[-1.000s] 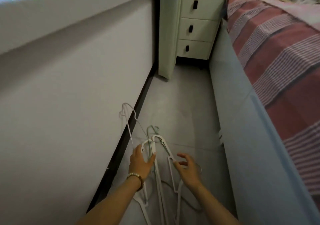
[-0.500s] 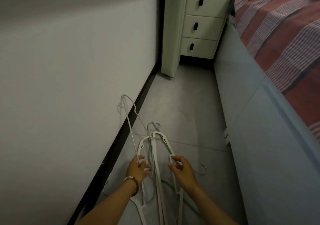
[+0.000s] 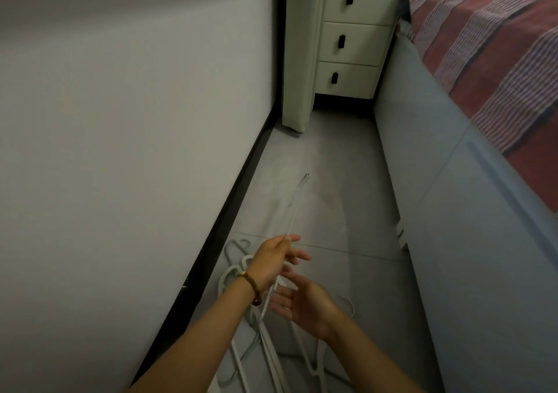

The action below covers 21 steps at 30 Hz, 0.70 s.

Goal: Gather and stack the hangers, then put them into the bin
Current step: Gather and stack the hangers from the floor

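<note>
grey floor (image 3: 332,181), wire hanger (image 3: 297,199) in left hand (image 3: 271,261) above hanger pile (image 3: 271,359)

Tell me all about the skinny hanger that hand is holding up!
The skinny hanger is thin, pale and wire-like, and blurred. It is raised, almost edge-on, pointing up and away, its curved end on top. The left hand pinches it; its lower part runs down past that wrist.
</note>
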### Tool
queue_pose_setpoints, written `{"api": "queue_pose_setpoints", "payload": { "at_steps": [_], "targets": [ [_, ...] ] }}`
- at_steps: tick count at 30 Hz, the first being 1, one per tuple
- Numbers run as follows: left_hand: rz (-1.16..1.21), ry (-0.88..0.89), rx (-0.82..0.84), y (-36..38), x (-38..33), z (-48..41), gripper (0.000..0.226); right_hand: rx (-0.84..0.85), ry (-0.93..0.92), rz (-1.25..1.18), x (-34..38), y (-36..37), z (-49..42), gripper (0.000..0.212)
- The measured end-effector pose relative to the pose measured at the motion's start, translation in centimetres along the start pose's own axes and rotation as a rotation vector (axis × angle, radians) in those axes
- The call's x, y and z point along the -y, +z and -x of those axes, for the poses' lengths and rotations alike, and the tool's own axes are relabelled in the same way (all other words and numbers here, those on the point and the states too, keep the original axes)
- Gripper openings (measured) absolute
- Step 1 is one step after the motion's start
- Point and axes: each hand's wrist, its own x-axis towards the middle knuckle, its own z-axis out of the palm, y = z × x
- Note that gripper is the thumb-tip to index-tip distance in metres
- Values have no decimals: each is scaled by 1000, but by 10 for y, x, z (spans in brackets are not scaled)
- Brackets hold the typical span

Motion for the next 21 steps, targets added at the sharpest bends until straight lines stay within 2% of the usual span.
{"api": "queue_pose_setpoints", "payload": {
  "at_steps": [2,4,6,8,11,14,16,19,21],
  "targets": [
    [-37,8,-18,-4,4,-6,37,57,-45,56,-2,-5,2,43],
    [-6,-18,-1,-5,4,-12,39,54,-140,287,-4,-6,7,54],
    [34,-58,33,-3,3,-18,42,25,-246,529,-4,0,13,56],
    [-27,-69,77,-2,2,-25,46,-12,-325,624,-3,3,19,56],
    [-199,3,65,-9,7,-33,48,-4,-346,540,4,-5,31,58],
    [-86,-59,-206,-21,34,-35,44,21,-292,115,14,-27,45,58],
    [-211,-220,-340,-26,67,-29,45,-3,-302,-19,16,-45,50,55],
    [-351,-439,-318,-25,114,-18,59,-125,-377,144,9,-58,51,55],
    [-351,-486,-275,-21,131,-17,59,-263,-445,312,1,-60,45,41]
  ]
}}
